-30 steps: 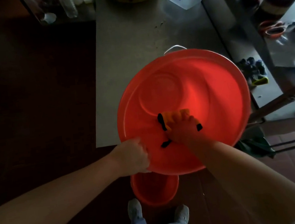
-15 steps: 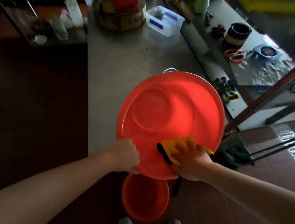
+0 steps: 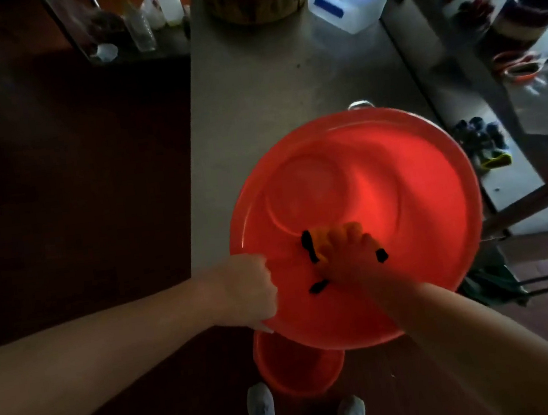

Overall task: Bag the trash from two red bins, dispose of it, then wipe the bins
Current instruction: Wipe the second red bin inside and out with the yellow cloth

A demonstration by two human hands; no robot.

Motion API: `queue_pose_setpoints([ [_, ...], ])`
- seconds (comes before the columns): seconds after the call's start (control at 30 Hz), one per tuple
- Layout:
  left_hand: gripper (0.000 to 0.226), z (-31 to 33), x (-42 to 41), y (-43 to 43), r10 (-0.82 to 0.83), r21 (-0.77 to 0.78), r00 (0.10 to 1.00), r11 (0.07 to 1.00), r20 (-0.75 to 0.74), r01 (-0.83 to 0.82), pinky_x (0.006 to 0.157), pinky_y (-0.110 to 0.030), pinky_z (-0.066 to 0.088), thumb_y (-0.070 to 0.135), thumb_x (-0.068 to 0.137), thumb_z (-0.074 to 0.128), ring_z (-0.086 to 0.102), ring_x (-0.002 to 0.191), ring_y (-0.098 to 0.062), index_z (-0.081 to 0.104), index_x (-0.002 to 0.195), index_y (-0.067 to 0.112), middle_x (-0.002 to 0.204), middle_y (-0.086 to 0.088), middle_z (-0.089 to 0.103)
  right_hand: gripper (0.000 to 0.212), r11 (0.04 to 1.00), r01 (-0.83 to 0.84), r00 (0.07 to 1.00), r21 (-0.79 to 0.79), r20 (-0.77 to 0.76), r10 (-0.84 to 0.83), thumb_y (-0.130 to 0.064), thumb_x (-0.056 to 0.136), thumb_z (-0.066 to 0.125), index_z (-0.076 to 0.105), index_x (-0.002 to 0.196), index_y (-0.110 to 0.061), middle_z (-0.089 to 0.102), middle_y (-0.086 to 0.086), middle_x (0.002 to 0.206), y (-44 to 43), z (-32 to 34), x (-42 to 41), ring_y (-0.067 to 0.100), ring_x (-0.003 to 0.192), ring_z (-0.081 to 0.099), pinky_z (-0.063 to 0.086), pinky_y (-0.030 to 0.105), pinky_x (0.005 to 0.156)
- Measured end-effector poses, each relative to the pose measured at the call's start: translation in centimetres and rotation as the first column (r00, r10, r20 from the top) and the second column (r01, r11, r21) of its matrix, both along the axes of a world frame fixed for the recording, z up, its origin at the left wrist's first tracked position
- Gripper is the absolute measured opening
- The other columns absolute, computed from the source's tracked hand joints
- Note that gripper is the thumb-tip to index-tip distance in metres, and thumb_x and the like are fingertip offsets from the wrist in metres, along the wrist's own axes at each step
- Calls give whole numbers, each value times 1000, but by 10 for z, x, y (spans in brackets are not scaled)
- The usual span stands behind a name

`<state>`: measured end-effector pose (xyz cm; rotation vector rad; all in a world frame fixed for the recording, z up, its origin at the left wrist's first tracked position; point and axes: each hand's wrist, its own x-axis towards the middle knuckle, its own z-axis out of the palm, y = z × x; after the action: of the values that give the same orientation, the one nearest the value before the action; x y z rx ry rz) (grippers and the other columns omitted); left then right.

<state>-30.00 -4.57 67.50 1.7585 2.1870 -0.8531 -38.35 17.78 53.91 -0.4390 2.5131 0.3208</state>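
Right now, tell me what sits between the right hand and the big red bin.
A yellow cloth with black edges, pressed by the right hand against the big red bin's inside; the head view shows it.

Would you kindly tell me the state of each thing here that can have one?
Large red bin: tilted on the table edge, empty.
Small red bin: upright on the floor.
Yellow cloth: pressed against the inside of the large red bin.
Left hand: grips the rim of the large red bin.
Right hand: presses the yellow cloth.
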Motion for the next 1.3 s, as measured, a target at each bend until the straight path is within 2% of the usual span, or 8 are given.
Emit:
queue_pose_setpoints([
  [0.37, 43, -5, 9, 2, 129, -78, 991, 988, -25, -130, 90, -41, 51, 39, 106, 38, 70, 85, -28, 64, 99, 6, 94, -10, 72, 58, 994, -111, 993, -2, -48, 110, -69, 93, 31, 49, 140, -42, 33, 0, 156, 18, 24, 43, 40, 139, 29, 28, 52, 105],
  [0.63, 38, 36, -13, 3, 198, -151, 975, 966, -100, -211, 98, -39, 40, 47, 100, 45, 68, 85, -23, 71, 97, 18, 95, 0, 72, 85, 982, -184, 974, -45, 124, 188, -85, 78, 19, 21, 154, -45, 17, -5, 166, 59, 83, 83, 32, 150, 15, 24, 54, 112],
  [0.73, 28, 60, -27, 0, 202, -230, 962, 943, -185, -242, 101, -42, 35, 42, 95, 54, 68, 84, -22, 72, 98, 22, 97, 0, 73, 95, 952, -293, 947, -87, 111, 302, -93, 76, 27, 14, 156, -44, 14, -6, 168, 70, 99, 84, 30, 150, 19, 26, 52, 113],
  [0.83, 36, 84, -45, -6, 250, -324, 942, 892, -225, -314, 114, -47, 24, 55, 94, 55, 65, 101, -23, 70, 104, 24, 106, 1, 71, 92, 873, -485, 875, -52, -14, 485, -79, 81, 50, 17, 157, -40, 20, -3, 166, 75, 108, 81, 31, 144, 33, 36, 48, 107],
  [0.97, 41, 93, -53, -10, 318, -391, 898, 818, -303, -421, 121, -61, 3, 53, 94, 59, 48, 131, -27, 68, 121, 24, 125, -1, 67, 80, 864, -500, 865, -57, -75, 496, -57, 88, 59, 22, 157, -37, 28, 0, 162, 64, 112, 76, 32, 135, 42, 37, 45, 106],
  [1.07, 56, 68, -35, -7, 387, -349, 880, 813, -275, -466, 117, -68, 5, 64, 89, 59, 50, 129, -33, 67, 124, 21, 126, -6, 66, 81, 891, -446, 895, -84, -42, 444, -62, 88, 57, 20, 156, -39, 27, 0, 161, 53, 104, 81, 35, 135, 41, 37, 48, 107],
  [1.2, 72, 13, 5, 5, 536, -58, 844, 842, -24, -536, 112, -51, 30, 76, 89, 43, 60, 115, -30, 63, 124, 16, 120, -8, 67, 81, 918, -375, 927, -125, -57, 371, -66, 87, 56, 21, 155, -39, 27, 0, 161, 49, 96, 86, 36, 133, 43, 38, 47, 106],
  [1.3, 71, -16, 24, 20, 515, 120, 857, 849, 28, -515, 103, -46, 37, 73, 93, 37, 63, 106, -32, 57, 128, 15, 116, -12, 68, 82, 930, -343, 939, -135, -65, 337, -68, 85, 55, 21, 155, -39, 26, 1, 161, 49, 90, 90, 36, 133, 44, 39, 47, 104],
])
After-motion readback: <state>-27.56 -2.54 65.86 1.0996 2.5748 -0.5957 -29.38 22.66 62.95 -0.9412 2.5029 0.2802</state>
